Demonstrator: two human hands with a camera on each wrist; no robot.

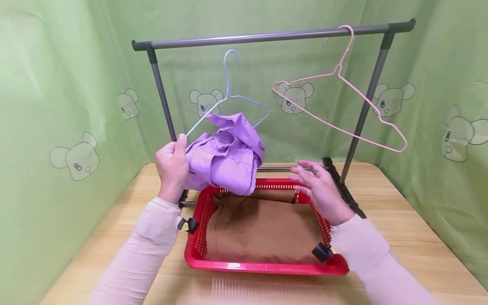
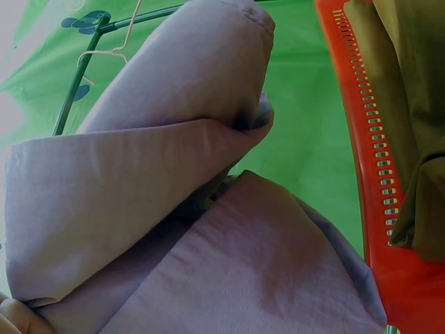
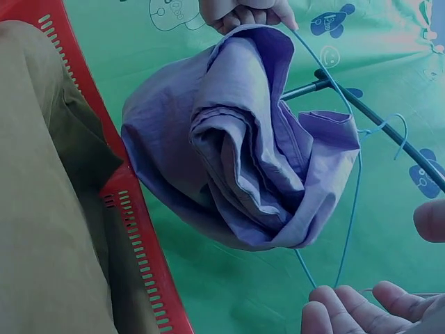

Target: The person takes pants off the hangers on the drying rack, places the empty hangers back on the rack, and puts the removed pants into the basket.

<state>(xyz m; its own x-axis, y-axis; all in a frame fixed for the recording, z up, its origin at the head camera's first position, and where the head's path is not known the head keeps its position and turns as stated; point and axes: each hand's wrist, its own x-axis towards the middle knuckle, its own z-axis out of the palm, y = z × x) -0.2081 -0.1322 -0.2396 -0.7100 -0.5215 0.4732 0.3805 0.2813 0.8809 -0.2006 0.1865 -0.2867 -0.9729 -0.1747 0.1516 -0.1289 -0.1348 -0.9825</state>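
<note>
Pale long sleeves (image 1: 127, 258) are extended forward on either side of a red slotted plastic basket (image 1: 263, 268), in which folded brown fabric (image 1: 267, 235) is held. By the left hand (image 1: 172, 167), with fingers curled, a light-blue wire hanger (image 1: 228, 91) is gripped at one end, its hook pointed upward. Beside that hand, a bunched purple garment (image 1: 234, 169) is held up at the hanger, above the basket's far left corner; whether it is threaded through the hanger cannot be told. The right hand (image 1: 320, 190) is held wide and unfilled, above the basket's right side. Behind, a pink hanger (image 1: 339, 70) is hung on a metal clothes rack (image 1: 248, 39).
</note>
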